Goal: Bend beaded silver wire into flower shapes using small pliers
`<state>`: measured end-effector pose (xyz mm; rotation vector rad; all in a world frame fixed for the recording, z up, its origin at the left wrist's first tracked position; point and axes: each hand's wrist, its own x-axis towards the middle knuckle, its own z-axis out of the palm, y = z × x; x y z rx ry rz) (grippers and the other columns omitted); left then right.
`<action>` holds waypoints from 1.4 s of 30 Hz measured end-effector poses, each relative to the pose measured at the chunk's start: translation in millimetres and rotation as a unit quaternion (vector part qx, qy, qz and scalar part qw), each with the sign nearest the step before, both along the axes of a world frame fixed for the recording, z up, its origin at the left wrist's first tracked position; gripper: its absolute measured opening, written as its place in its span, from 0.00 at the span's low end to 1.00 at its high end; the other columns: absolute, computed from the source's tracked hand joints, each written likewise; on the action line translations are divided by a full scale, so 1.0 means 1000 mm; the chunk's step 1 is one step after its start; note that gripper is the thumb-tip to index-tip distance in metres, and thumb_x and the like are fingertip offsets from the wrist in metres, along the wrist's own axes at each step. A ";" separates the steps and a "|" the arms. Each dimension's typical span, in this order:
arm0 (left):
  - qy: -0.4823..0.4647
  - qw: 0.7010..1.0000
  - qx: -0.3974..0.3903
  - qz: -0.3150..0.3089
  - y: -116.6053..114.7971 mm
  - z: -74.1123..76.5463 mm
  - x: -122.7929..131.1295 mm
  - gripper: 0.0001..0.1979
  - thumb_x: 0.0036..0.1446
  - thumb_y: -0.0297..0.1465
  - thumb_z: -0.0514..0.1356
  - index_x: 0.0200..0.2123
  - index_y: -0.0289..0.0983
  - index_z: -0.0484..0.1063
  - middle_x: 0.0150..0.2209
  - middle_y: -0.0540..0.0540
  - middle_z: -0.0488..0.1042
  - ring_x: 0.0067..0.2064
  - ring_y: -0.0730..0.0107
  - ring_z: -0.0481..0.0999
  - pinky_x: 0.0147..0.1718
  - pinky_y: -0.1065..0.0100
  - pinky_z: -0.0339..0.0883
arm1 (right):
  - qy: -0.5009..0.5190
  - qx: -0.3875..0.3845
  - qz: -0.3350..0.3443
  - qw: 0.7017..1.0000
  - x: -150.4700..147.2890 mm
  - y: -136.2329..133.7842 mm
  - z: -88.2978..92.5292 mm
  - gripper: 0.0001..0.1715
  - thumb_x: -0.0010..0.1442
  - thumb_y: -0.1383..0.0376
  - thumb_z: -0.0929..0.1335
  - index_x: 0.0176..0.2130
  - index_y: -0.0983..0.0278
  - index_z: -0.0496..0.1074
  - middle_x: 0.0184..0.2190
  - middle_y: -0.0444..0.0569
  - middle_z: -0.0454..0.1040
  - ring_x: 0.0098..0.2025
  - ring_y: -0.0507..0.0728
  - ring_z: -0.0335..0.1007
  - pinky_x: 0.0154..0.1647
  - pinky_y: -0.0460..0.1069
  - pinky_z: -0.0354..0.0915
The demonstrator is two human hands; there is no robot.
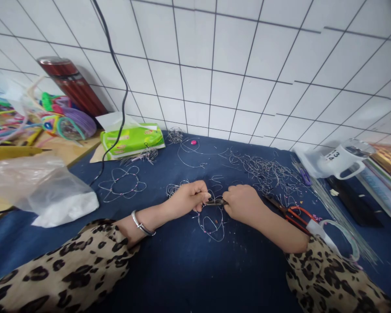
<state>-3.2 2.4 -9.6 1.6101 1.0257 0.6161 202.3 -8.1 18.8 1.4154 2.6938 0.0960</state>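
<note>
My left hand (189,195) pinches thin silver wire, part of a looped wire flower (211,226) with small pink beads that hangs below the fingers. My right hand (243,202) is closed around a pair of pliers (217,201); their dark jaws point left and meet the wire at my left fingertips. The handles are hidden in my right fist. Just behind my left hand lies a coil of wire (176,189), partly covered by it. Further left, a second beaded wire flower (122,181) rests flat on the dark blue cloth (182,269).
Tangled wire offcuts (270,169) lie behind my right hand. Orange-handled scissors (299,215) and straight wires (345,221) are by my right forearm. A white mug (342,158) stands back right. Left are a green tissue pack (133,140), plastic bag (52,184) and red thermos (73,84).
</note>
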 end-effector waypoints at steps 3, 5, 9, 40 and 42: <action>0.002 1.000 0.003 -0.003 0.000 0.000 0.000 0.09 0.57 0.35 0.53 0.30 0.35 0.63 0.21 0.53 0.67 0.21 0.78 0.69 0.21 0.75 0.65 | -0.006 -0.003 -0.003 1.000 0.000 0.000 0.000 0.13 0.55 0.60 0.61 0.31 0.62 0.71 0.29 0.49 0.71 0.32 0.56 0.65 0.30 0.49 0.52; 0.004 1.000 0.002 -0.006 0.000 0.001 0.000 0.09 0.57 0.35 0.53 0.30 0.35 0.63 0.20 0.53 0.67 0.21 0.78 0.69 0.22 0.75 0.65 | -0.008 0.000 -0.005 1.000 0.000 0.000 -0.001 0.13 0.55 0.60 0.60 0.31 0.62 0.71 0.29 0.49 0.71 0.31 0.56 0.65 0.29 0.49 0.52; 0.012 1.000 0.001 -0.012 0.000 0.001 -0.001 0.08 0.57 0.35 0.53 0.30 0.35 0.63 0.21 0.53 0.67 0.21 0.78 0.69 0.22 0.75 0.65 | -0.006 0.008 -0.003 1.000 0.001 -0.001 -0.003 0.13 0.55 0.60 0.60 0.30 0.62 0.71 0.29 0.49 0.71 0.30 0.55 0.65 0.28 0.48 0.50; -0.017 0.996 -0.012 -0.088 0.002 0.009 -0.003 0.08 0.58 0.34 0.52 0.31 0.36 0.63 0.23 0.54 0.68 0.20 0.81 0.70 0.19 0.77 0.63 | 0.016 0.019 0.027 0.999 0.002 -0.006 0.001 0.09 0.54 0.62 0.62 0.30 0.63 0.69 0.29 0.48 0.69 0.34 0.55 0.62 0.34 0.50 0.50; -0.016 0.996 -0.007 -0.091 0.002 0.010 -0.003 0.08 0.58 0.34 0.52 0.32 0.36 0.63 0.24 0.53 0.68 0.20 0.80 0.70 0.19 0.77 0.64 | 0.011 0.006 0.023 1.000 0.002 -0.005 0.002 0.10 0.54 0.61 0.62 0.30 0.63 0.69 0.30 0.48 0.70 0.34 0.55 0.63 0.35 0.50 0.51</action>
